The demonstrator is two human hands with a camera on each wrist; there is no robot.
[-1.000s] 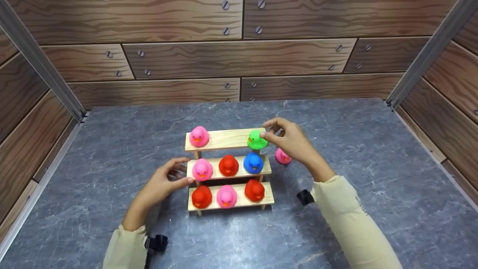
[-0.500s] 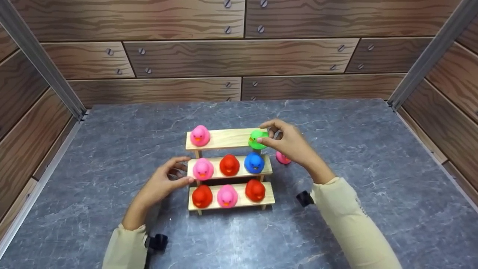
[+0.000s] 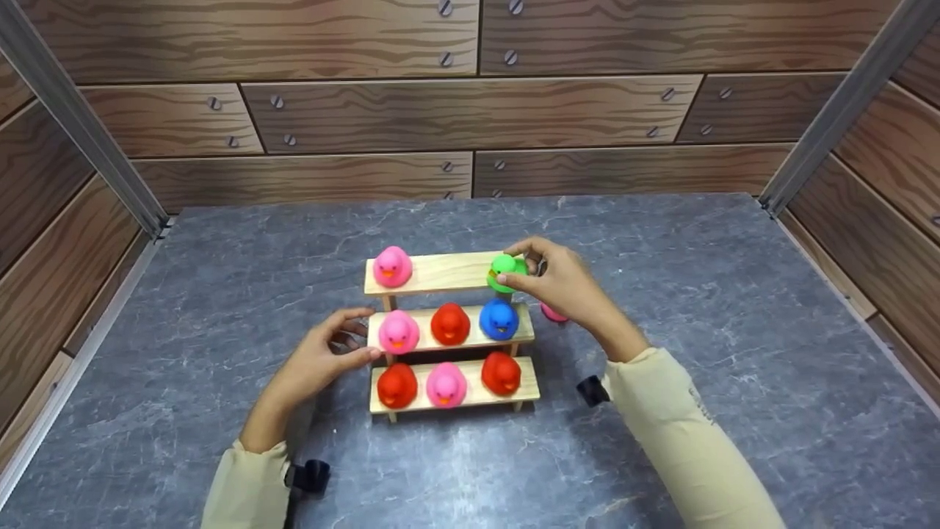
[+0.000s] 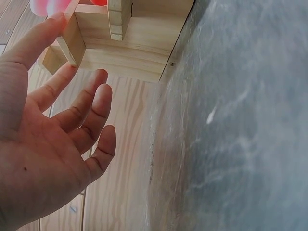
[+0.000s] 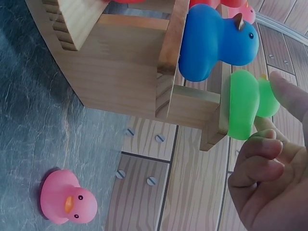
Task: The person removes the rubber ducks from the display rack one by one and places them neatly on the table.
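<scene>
A three-tier wooden display stand point(image 3: 448, 275) holds rubber ducks. My right hand point(image 3: 562, 283) holds a green rubber duck point(image 3: 502, 273) between thumb and forefinger; the duck sits at the right end of the top tier. In the right wrist view, its base point(image 5: 242, 106) meets the board. My left hand point(image 3: 319, 364) touches the left end of the middle tier with thumb and forefinger, its other fingers loosely bent. A pink duck point(image 3: 392, 267) occupies the top tier's left end. Below are a pink duck point(image 3: 399, 332), a red duck point(image 3: 450, 324) and a blue duck point(image 3: 499, 320).
On the bottom tier stand a red duck point(image 3: 396, 386), a pink duck point(image 3: 446, 386) and another red duck point(image 3: 501, 373). One more pink duck point(image 5: 67, 197) lies on the grey marbled tabletop point(image 3: 661, 294), right of the stand. Wood-patterned panels point(image 3: 470, 114) enclose the table.
My right hand has shifted slightly left around the green duck, which has turned a little and stays at the top tier's right end. The left hand keeps its place.
</scene>
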